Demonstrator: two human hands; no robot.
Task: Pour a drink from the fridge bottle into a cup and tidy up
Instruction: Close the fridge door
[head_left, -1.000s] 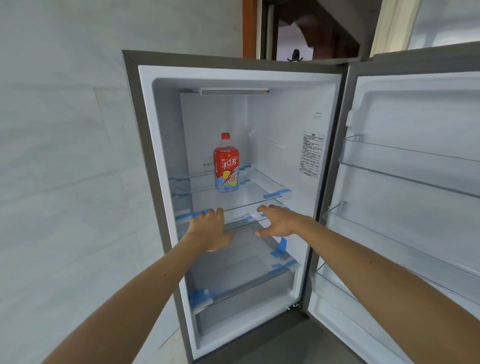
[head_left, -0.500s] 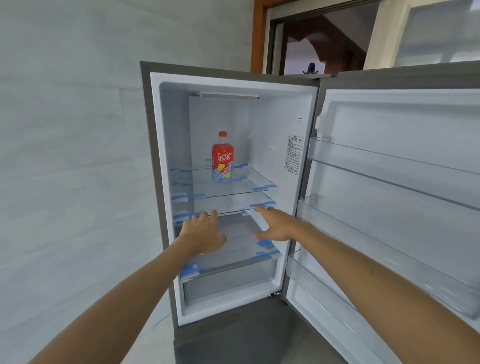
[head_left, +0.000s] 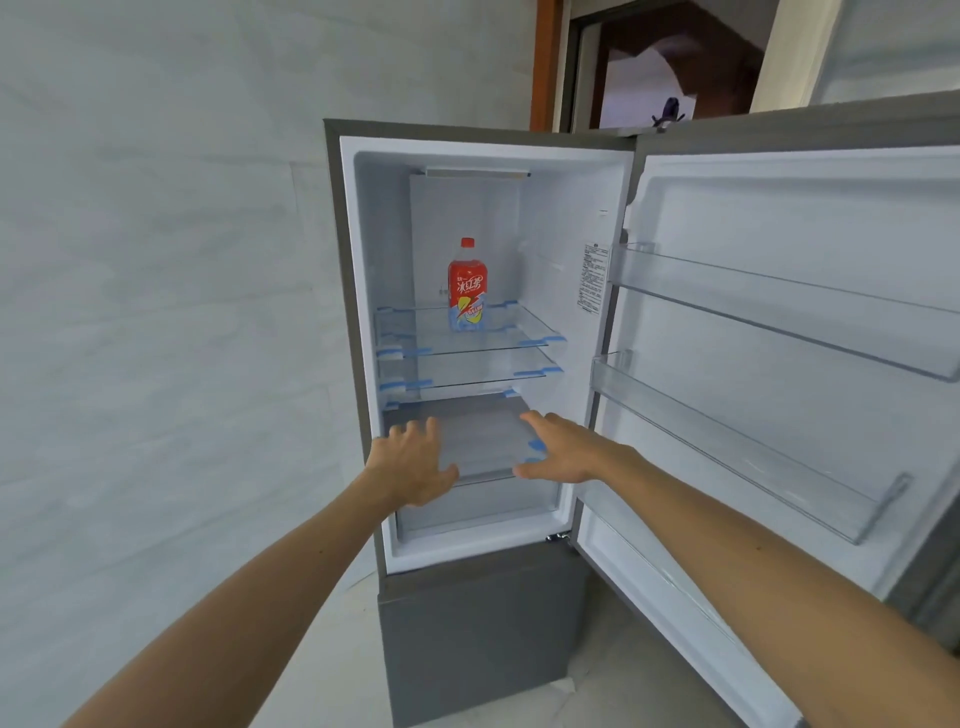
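A red-labelled drink bottle (head_left: 467, 286) with a red cap stands upright on the top glass shelf (head_left: 524, 332) of the open fridge (head_left: 358, 312), towards the back. Both my arms reach forward at the fridge's lower part, well below the bottle. My left hand (head_left: 415, 462) is open with fingers spread, in front of the grey drawer cover (head_left: 478, 431). My right hand (head_left: 561, 447) is open too, fingers straight, palm turned left. Neither hand holds anything. No cup is in view.
The fridge door (head_left: 779, 338) stands swung open on the right, with empty clear door racks (head_left: 737, 441). A second glass shelf (head_left: 467, 374) lies under the first. A grey closed lower compartment (head_left: 478, 634) sits beneath. A pale wall is on the left; a doorway is behind.
The view has pulled back and shifted, so the fridge looks smaller and further right. Both hands stay open and have come slightly away from the shelves, lower in front of the drawer.
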